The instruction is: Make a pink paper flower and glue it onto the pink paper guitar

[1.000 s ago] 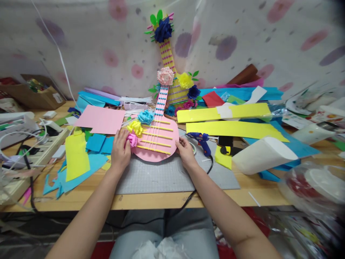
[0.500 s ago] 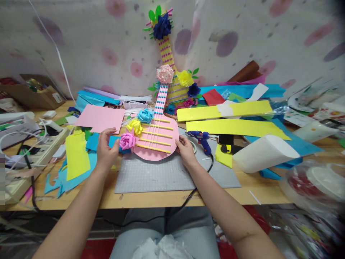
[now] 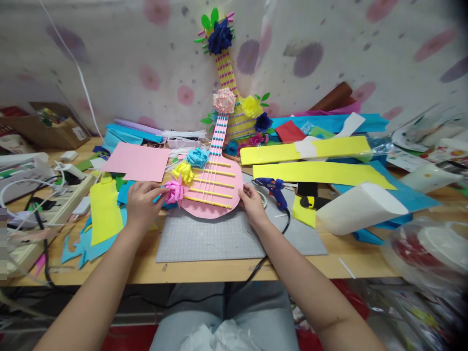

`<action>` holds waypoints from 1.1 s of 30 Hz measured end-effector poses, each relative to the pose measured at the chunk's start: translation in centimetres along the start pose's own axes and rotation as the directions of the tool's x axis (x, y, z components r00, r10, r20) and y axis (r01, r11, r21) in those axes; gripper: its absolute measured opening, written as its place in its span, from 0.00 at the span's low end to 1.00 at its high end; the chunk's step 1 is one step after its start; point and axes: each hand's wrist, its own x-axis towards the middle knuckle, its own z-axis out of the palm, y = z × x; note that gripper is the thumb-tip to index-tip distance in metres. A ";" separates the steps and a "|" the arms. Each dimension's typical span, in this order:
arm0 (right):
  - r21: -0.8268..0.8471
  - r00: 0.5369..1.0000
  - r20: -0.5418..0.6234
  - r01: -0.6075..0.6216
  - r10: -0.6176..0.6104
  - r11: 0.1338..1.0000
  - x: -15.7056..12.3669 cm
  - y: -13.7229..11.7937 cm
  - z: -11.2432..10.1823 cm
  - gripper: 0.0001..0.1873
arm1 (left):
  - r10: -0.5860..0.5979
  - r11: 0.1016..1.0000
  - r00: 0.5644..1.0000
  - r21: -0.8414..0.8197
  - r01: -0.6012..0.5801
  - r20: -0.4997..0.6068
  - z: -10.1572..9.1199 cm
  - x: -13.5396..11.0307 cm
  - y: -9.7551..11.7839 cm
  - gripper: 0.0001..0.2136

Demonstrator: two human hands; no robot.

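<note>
The pink guitar [image 3: 215, 192] is placed at the middle of the surface [image 3: 204, 274], with its rounded body over the grey mat [image 3: 212, 243] and its neck pointed away from the person. Its right edge is grasped by the fingers of the right hand [image 3: 252, 201], the thumb being laid on top. The fingertips of the left hand [image 3: 144, 202] are bunched at the outer side of the pink flower [image 3: 173, 192]; whether a petal is pinched cannot be told. Beside that flower, a yellow flower [image 3: 182, 172] and a blue flower [image 3: 197, 157] are lined up along the guitar's left edge. Just past the right hand, a blue glue gun [image 3: 272, 187] is seen, its black cord [image 3: 270, 252] draped over the front edge. Behind, a yellow guitar [image 3: 227, 73] is propped upright, partly covered by the pink one. A pink sheet [image 3: 137, 162] is laid to the left, and yellow strips [image 3: 321, 174] are spread to the right.
</note>
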 end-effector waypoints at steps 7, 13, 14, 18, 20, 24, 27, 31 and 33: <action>-0.006 1.000 0.002 -0.003 0.003 1.000 0.0 0.0 -0.2 0.24 | 0.097 0.995 0.990 -0.021 -0.096 0.099 0.0 1.3 0.4 0.09; 0.001 1.000 0.011 0.027 -0.027 1.000 -0.1 -0.1 -0.3 0.25 | 0.161 0.987 0.980 -0.014 -0.161 0.117 -0.2 1.7 0.6 0.10; 0.000 0.999 0.014 0.032 -0.032 0.999 -0.1 -0.1 -0.3 0.25 | 0.169 0.986 0.978 -0.019 -0.168 0.124 -0.3 1.7 0.6 0.10; 0.003 0.998 0.030 0.046 -0.046 0.999 -0.3 -0.3 -0.3 0.24 | 0.179 0.984 0.973 -0.025 -0.177 0.148 -0.3 1.8 0.5 0.10; 0.008 0.998 0.035 0.051 -0.051 0.999 -0.4 -0.4 -0.3 0.24 | 0.184 0.983 0.972 -0.025 -0.182 0.148 -0.3 1.9 0.5 0.10; 0.006 0.998 0.042 0.048 -0.049 0.999 -0.5 -0.5 -0.2 0.24 | 0.191 0.981 0.971 -0.025 -0.190 0.144 -0.3 1.9 0.6 0.11; 0.013 0.998 0.045 0.044 -0.045 0.999 -0.4 -0.5 -0.2 0.24 | 0.194 0.981 0.969 -0.017 -0.194 0.151 -0.1 2.0 0.5 0.11; 0.017 0.997 0.048 0.053 -0.054 0.998 -0.3 -0.4 -0.2 0.24 | 0.195 0.981 0.969 -0.024 -0.193 0.154 0.0 2.1 0.3 0.11; 0.015 0.997 0.052 0.056 -0.057 0.998 -0.4 -0.4 -0.2 0.24 | 0.184 0.983 0.971 -0.036 -0.181 0.155 -0.2 2.3 0.2 0.09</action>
